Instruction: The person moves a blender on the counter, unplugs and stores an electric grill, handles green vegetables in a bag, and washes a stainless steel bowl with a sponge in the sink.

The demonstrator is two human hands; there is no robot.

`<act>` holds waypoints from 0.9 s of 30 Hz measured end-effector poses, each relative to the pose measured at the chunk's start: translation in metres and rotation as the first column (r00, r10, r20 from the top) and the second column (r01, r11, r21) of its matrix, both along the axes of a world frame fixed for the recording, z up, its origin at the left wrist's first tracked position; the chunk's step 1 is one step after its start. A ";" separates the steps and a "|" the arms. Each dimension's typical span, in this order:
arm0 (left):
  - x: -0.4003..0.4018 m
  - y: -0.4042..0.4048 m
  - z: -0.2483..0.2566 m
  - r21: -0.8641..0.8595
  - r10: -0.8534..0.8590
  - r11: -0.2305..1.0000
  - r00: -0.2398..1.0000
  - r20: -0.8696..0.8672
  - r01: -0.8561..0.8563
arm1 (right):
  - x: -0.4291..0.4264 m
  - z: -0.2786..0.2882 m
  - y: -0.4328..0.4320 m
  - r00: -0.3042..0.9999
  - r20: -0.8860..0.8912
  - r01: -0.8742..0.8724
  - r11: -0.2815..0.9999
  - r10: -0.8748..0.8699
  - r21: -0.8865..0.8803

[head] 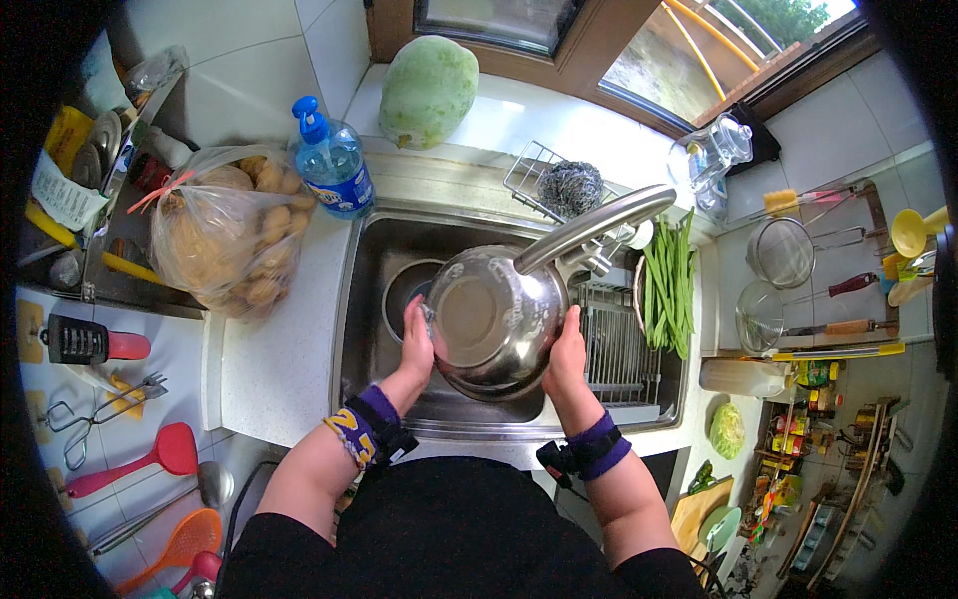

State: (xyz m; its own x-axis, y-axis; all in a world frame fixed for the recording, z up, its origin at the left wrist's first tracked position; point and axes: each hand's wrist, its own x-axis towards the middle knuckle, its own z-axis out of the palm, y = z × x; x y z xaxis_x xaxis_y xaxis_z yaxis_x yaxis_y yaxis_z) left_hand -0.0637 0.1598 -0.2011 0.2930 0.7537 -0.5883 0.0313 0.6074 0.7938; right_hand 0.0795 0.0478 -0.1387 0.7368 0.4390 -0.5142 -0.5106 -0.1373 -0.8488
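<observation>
Over the stainless steel sink [464, 419], a round metal bowl [498, 322] is held up between both hands, its bottom facing me. My left hand [416, 348] presses on its left side, with a small crumpled scouring piece [427, 314] at the fingers. On the bowl's right side lies my right hand [566, 356]. The faucet spout [599, 228] reaches over the bowl's upper part. Behind the bowl to the left, another round vessel [397, 296] stands in the basin, partly hidden. I cannot tell whether water is flowing.
Left of the sink stand a blue pump bottle [333, 168] and a plastic bag of potatoes [232, 232]. A winter melon [428, 91] sits on the sill. Behind the faucet, a wire rack holds steel wool [570, 189]. Green beans [667, 288] lie by the drying rack [617, 344].
</observation>
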 end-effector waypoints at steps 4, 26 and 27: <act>-0.014 -0.010 -0.008 0.644 -0.151 0.723 0.966 -0.209 0.252 | 0.004 -0.012 0.004 0.931 -0.276 0.242 0.970 -0.239 -0.024; -0.009 -0.030 0.029 0.709 -0.546 0.096 0.632 -0.550 0.699 | 0.000 -0.013 0.007 0.974 -0.090 0.209 0.978 -0.209 -0.011; -0.004 -0.036 0.040 0.720 -0.522 0.050 0.633 -0.572 0.692 | -0.005 -0.013 0.007 0.985 -0.049 0.165 0.986 -0.165 0.007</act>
State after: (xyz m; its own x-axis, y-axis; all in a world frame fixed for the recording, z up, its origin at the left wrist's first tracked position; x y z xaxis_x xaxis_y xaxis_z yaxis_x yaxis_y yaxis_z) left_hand -0.0676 0.1236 -0.1615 0.9114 0.3857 0.1437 0.1647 -0.6617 0.7315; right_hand 0.0744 0.0552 -0.1514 0.7741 0.3193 -0.5467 -0.5658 -0.0387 -0.8237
